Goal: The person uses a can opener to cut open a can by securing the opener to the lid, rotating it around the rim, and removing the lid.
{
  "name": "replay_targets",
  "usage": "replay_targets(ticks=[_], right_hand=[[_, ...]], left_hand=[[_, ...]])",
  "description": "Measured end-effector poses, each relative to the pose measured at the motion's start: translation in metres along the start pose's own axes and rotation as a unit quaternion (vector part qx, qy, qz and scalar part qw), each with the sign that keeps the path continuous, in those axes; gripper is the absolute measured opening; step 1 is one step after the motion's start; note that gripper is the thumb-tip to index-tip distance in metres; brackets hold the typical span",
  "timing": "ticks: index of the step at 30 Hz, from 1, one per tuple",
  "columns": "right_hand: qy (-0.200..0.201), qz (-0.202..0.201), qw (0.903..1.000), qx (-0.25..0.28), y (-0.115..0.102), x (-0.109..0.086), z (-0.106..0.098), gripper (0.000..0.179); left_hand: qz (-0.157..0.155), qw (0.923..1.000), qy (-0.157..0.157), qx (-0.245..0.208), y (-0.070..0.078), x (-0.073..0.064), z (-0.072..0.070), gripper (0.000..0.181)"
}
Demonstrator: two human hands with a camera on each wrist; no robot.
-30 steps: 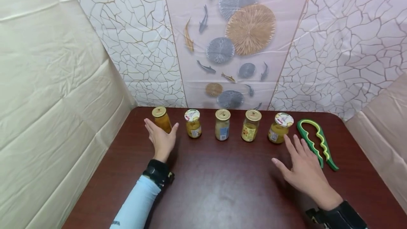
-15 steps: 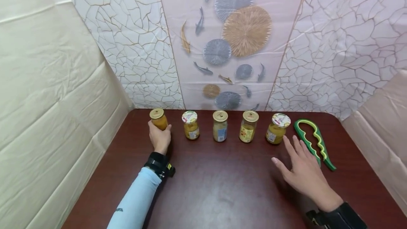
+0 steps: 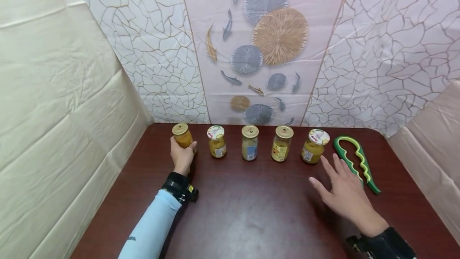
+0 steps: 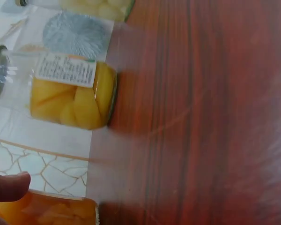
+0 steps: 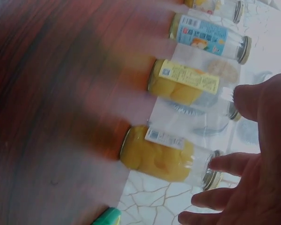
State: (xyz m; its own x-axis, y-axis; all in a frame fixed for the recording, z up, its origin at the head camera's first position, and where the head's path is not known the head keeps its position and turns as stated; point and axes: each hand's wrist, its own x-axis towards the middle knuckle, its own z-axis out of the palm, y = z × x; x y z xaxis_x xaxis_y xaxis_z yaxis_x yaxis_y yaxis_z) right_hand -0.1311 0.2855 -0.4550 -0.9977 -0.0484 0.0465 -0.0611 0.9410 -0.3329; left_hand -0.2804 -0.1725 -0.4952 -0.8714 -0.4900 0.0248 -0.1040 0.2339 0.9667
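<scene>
At the far left of the row, my left hand (image 3: 182, 157) grips a jar of orange fruit (image 3: 183, 136) with a gold lid. In the left wrist view the thumb lies along that orange jar (image 4: 61, 209); the other fingers are mostly hidden. My right hand (image 3: 346, 193) is spread with fingers apart, palm down, holding nothing. Its fingertips are near the rightmost jar of yellow fruit (image 3: 313, 147), which has a patterned lid. The green jar opener (image 3: 363, 161) lies just beyond and to the right of that hand, partly covered by it.
Between them stand a patterned-lid jar (image 3: 217, 142), a gold-lidded jar with a blue label (image 3: 249, 143) and a gold-lidded jar with a yellow label (image 3: 282, 144). All are along the back of the dark brown table (image 3: 244, 211), before a printed backdrop (image 3: 172, 51).
My left hand has gone from open beside the orange jar to gripping it round its body. The right hand stays spread in nearly the same place.
</scene>
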Motion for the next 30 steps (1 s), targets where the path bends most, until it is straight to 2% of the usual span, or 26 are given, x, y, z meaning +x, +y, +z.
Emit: replay_targets(ticks=[7,12,16,22,30], right_hand=[[-0.011,0.031,0.9989,-0.033,0.02,0.01,-0.001,0.094],[-0.045,0.052,0.9972,-0.03,0.042,0.024,-0.008,0.1],[-0.051,0.067,0.996,-0.028,0.058,0.034,-0.012,0.101],[-0.061,0.095,0.9932,-0.028,0.075,0.042,-0.013,0.098],[-0.096,0.112,0.9887,-0.027,0.084,0.05,-0.012,0.095]], left_hand=[[-0.002,0.9982,-0.058,-0.013,0.006,-0.019,-0.006,0.064],[0.014,0.9927,-0.119,-0.016,0.012,-0.042,-0.01,0.062],[0.03,0.9878,-0.153,-0.005,0.019,-0.062,-0.014,0.063],[0.066,0.976,-0.206,0.025,0.028,-0.088,-0.022,0.069],[0.056,0.9603,-0.273,-0.001,0.037,-0.112,-0.023,0.078]])
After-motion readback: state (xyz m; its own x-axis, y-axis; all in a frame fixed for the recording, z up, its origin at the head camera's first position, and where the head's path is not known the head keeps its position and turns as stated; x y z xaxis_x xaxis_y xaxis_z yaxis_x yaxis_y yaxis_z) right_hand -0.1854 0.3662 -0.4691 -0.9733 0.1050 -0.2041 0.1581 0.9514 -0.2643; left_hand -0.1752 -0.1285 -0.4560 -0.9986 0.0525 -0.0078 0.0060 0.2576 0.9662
